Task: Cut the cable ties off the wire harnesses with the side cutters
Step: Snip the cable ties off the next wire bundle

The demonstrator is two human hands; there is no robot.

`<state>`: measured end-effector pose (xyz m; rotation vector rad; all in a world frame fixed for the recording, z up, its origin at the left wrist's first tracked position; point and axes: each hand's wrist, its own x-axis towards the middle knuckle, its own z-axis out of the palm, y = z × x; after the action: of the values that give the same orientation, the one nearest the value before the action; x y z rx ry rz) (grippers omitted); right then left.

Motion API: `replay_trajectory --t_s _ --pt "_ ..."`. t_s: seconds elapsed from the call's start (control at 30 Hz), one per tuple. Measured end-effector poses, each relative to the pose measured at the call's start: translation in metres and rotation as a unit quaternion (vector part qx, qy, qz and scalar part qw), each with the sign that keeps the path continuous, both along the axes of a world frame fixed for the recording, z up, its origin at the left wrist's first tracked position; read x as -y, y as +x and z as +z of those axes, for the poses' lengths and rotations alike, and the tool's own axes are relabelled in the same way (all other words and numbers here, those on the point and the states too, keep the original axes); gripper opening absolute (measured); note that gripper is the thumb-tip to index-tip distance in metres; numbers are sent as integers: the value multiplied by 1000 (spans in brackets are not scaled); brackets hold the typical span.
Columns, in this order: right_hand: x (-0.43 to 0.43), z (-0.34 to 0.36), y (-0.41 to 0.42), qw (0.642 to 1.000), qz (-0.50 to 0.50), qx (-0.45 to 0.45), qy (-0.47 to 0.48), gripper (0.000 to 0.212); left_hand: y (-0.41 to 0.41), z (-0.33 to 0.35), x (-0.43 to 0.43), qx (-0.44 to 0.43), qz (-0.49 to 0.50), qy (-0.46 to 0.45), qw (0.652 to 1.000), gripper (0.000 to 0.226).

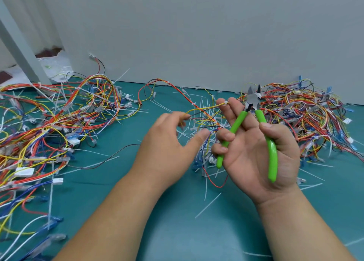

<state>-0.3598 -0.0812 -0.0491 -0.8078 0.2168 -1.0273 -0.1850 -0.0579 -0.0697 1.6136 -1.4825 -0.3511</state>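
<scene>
- R hand (256,158) is palm-up toward the cam and grips the side cutters (253,100). Ring + little fingers curl round one green handle; the thumb presses on the other, which lies across the palm.
- Cutters are held above the mat, roughly upright. Handles are splayed, jaws stand apart, tips point toward the grey wall (197,34).
- R index + middle fingers are straight. At their tips sits the end of a yellow wire (204,108) w/ a white cable tie (226,103) on it. The tie is just beside the cutter head, not between the jaws. Can't tell if the fingers pinch the wire or it only rests there.
- L hand (167,148) shows its back to the cam and is motion-blurred, fingers loosely bent, thumb out to the side. Fingertips are at the far stretch of the yellow wire; can't tell if they pinch it or only touch.
- Yellow wire arcs between both hands, over a small tangle (206,142) of red, blue + white leads w/ connectors on the mat.
- Big harness pile (59,119) lies to the L, ties visible on several bundles. A second pile (305,115) lies to the R, behind the cutters.
- Loose white tie offcuts (208,203) are scattered on the teal mat (177,231), thickest between the hands.
</scene>
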Motion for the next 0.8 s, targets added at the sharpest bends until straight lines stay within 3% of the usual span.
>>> replay_trajectory --t_s 0.03,0.1,0.23,0.33,0.5,0.63,0.8 --pt "1 0 -1 1000 -7 0 1 79 -2 -1 -1 37 -14 32 999 59" --pt "3 0 -3 1000 -17 -4 2 80 -4 -3 -2 96 -17 65 993 59" --pt "7 -3 -6 1000 -17 0 5 79 0 -6 0 117 -15 103 988 18" --pt "9 -4 -9 1000 -16 -1 2 76 -1 -9 2 41 -5 96 995 20" --pt "13 -6 -12 1000 -27 5 14 73 0 -4 5 -82 37 -1 996 13" --pt "13 -7 -10 999 -39 -10 30 75 -5 9 5 -117 50 -74 989 17" --pt "16 -9 -8 995 -79 0 56 84 1 41 15 -243 36 -69 967 21"
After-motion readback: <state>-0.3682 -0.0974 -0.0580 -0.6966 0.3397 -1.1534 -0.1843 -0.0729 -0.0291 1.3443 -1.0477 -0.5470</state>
